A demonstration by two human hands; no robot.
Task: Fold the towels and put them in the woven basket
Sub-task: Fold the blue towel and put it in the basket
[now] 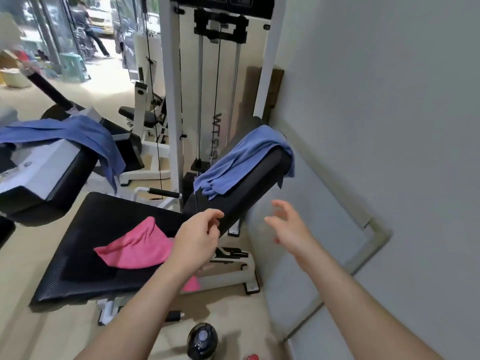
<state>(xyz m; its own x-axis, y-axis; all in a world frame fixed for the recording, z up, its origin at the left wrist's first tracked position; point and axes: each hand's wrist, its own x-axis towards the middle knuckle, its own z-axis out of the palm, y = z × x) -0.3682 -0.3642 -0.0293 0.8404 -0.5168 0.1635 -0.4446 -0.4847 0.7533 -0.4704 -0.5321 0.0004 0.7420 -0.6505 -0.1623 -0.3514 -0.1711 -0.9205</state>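
Both hands are empty and apart: the left hand (200, 235) loosely curled, the right hand (288, 224) spread. At twelve o'clock a blue towel (244, 159) drapes the backrest (249, 198). At nine o'clock a pink towel (135, 248) lies crumpled on the seat (91, 224), and at ten o'clock a second blue towel (65, 136) hangs. None looks folded and no basket shows — the task seems barely begun.

I'm looking at a white cable machine (171, 100) standing against the grey wall (389, 100), its steel guide rods (200, 100) and black cable (218, 100) running upright. In front of it lie a flat black seat pad (91, 229) and a tilted black back pad (249, 188). A dark bottle (202, 340) stands on the floor near the seat pad's front right corner. A second padded machine (52, 167) sits at left. Far back, I see a green stool (72, 64) by the glass front.
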